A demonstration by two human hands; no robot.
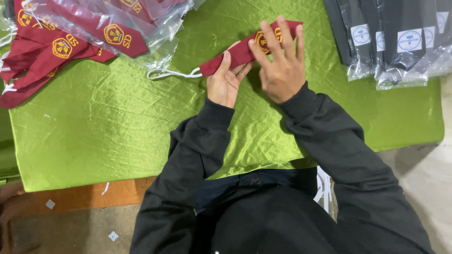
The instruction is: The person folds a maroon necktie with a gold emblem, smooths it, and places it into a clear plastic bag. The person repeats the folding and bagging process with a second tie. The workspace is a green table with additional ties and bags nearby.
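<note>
The right hand (281,70) perhaps hides the maroon tie's (235,56) middle.

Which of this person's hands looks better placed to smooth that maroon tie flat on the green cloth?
Probably the right hand: its fingers lie spread flat over the maroon tie near the yellow emblem. The left hand pinches the tie's narrow end beside the white elastic loop, so it seems busy anchoring it.
</note>
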